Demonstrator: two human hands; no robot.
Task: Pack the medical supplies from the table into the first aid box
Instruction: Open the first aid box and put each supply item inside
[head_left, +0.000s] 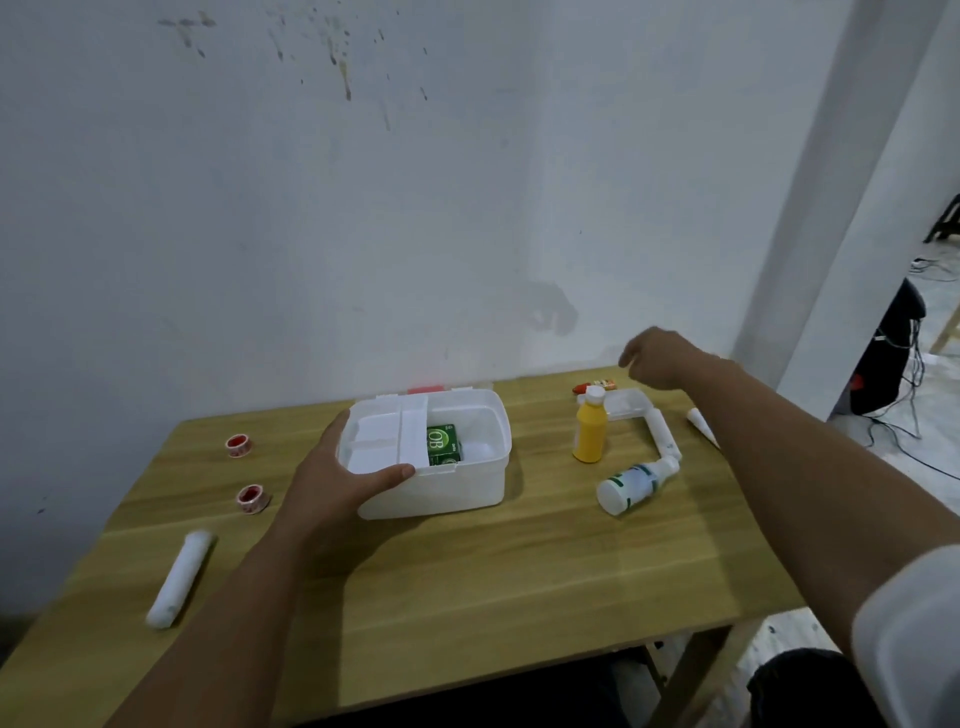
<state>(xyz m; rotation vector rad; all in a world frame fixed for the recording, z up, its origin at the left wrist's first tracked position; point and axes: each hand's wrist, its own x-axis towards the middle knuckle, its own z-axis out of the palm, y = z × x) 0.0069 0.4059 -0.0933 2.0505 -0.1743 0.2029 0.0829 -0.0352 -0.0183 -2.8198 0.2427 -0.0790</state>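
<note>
The left hand (332, 475) is gripping the near-left corner of the open first aid box (436, 457) at table centre, while the right hand (657, 358), fingers loosely curled and empty, is hovering far-right above the small red tube (595, 386), likely light, rigid, and easiest pinched across its middle.

Only the white letters "OB" can be read, turned sideways on the green carton (443, 445) inside the white box (470, 483) at the frame's centre; every other label is too blurred.
</note>
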